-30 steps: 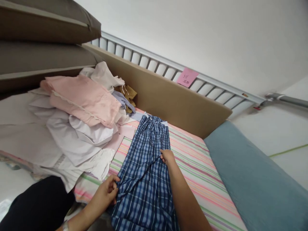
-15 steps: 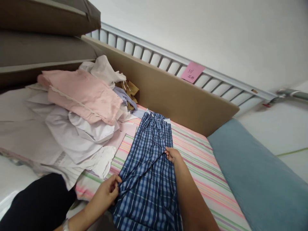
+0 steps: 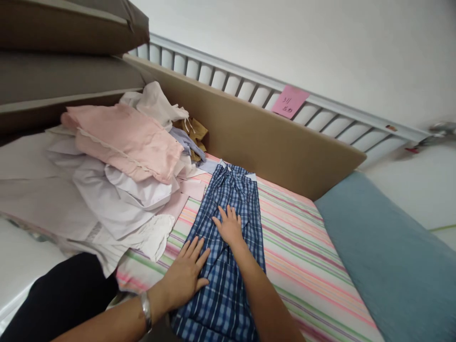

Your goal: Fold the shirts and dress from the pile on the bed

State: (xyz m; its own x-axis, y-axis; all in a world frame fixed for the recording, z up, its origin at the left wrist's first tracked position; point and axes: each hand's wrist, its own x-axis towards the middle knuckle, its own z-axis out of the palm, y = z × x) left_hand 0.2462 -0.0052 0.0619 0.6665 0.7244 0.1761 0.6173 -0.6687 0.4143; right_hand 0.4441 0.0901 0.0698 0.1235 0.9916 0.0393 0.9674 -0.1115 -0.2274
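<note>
A blue plaid garment (image 3: 231, 199) lies folded lengthwise on a striped sheet (image 3: 295, 247). My left hand (image 3: 187, 275) rests flat on its near left edge, fingers spread, with a metal bracelet on the wrist. My right hand (image 3: 230, 227) lies flat on the middle of the garment, fingers stretched toward the far end. Neither hand holds anything.
A heap of pink and white clothes (image 3: 117, 166) sits to the left, under stacked brown cushions (image 3: 67, 61). A tan headboard (image 3: 263, 142) and white railing with a pink note (image 3: 289, 101) run along the back. A blue pillow (image 3: 384, 261) lies at right.
Both hands let go of the pinched cloth edges and now press flat on the garment. The plaid cloth is folded narrower and lies smoother.
</note>
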